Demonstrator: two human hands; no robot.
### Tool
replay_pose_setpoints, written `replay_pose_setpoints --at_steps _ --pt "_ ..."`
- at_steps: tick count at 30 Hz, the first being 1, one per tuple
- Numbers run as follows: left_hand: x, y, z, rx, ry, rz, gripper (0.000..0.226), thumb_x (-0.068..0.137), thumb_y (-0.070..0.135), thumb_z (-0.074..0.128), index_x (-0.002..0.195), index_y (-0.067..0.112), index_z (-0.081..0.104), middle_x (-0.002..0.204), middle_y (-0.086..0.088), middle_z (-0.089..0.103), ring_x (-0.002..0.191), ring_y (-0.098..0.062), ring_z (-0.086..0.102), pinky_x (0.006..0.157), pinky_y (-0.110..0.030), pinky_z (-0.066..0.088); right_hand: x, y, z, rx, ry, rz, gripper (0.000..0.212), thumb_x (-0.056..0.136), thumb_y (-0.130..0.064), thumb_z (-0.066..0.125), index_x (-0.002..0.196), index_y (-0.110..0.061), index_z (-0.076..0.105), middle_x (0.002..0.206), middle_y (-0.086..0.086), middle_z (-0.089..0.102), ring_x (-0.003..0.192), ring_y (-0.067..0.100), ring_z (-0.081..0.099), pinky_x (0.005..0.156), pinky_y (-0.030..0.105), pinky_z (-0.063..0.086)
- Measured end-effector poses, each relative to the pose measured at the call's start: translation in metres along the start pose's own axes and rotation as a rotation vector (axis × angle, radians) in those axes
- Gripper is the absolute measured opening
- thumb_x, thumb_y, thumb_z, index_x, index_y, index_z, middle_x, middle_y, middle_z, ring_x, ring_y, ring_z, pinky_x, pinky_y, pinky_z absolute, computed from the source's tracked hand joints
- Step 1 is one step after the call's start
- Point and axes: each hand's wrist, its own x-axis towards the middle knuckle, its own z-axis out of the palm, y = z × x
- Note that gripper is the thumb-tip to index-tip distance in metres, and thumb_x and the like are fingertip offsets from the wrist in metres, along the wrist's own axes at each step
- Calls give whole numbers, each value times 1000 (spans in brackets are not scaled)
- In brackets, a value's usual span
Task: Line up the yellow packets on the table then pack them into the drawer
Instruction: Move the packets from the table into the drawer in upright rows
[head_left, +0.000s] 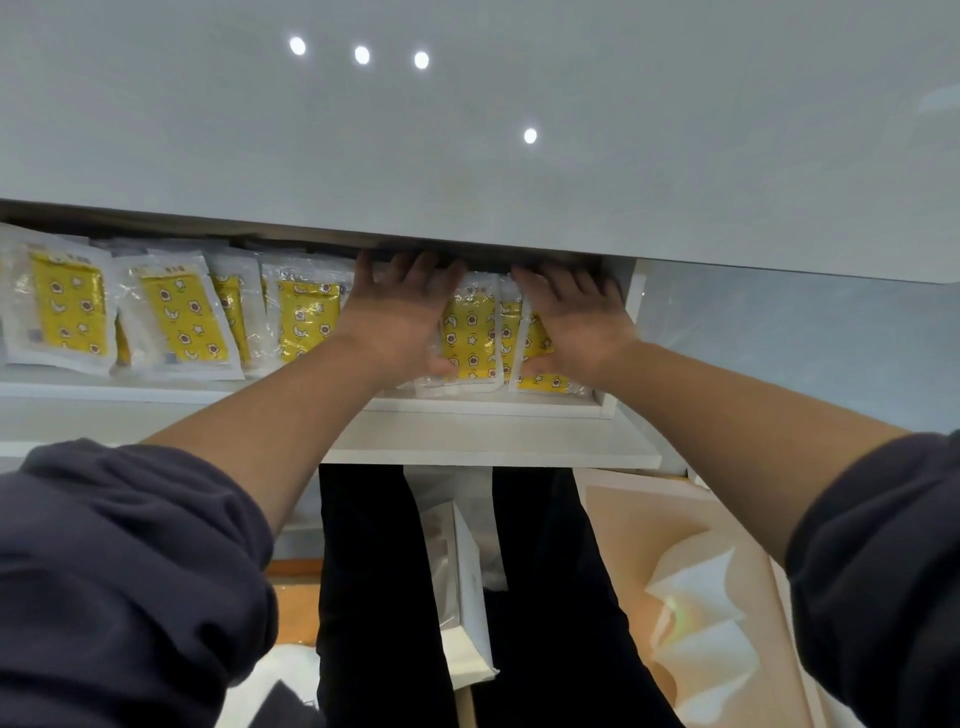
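Both hands flat and open, left hand (400, 317) and right hand (576, 322), pressing packets (470, 338) down in drawer (467, 405); best pushed evenly back under worktop (467, 156), edges square.

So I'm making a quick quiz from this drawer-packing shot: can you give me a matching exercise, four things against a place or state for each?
Things:
1. left hand
2. right hand
3. far-left packet
4. tabletop

Places or states:
A. glossy, with bright light spots reflected in it
B. lying at the drawer's left end, untouched
C. flat on packets nearest the drawer's right wall
D. flat on packets near the middle of the drawer

Pairs: 1-D, 2-C, 3-B, 4-A
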Motion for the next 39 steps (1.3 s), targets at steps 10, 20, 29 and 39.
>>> replay_pose_setpoints --at_steps 10,20,29,39 --pt "13 22 18 114 25 29 117 74 74 54 150 19 -17 161 -11 -5 148 -34 1 109 -71 5 5 3 12 -148 -6 -29 132 58 -64 78 148 -39 -14 157 3 -1 145 31 5 116 58 11" --pt "27 25 31 169 -47 66 110 79 71 52 150 16 -11 158 -18 -6 145 -44 1 106 -73 11 12 -4 26 -122 -8 13 124 71 -49 75 147 -37 -21 157 1 -16 146 34 -6 116 57 13" --pt "20 22 26 120 9 93 110 78 72 52 151 16 -9 159 -14 0 146 -41 4 110 -70 9 6 0 20 -116 27 9 123 68 -58 74 148 -36 -17 160 1 -10 146 31 -2 116 58 7" --pt "2 -34 12 18 286 257 86 80 71 34 143 12 37 141 -12 46 127 -33 43 106 -52 32 -8 -26 3 114 279 -58 86 78 -68 34 150 -22 25 150 5 35 136 28 34 113 53 20"
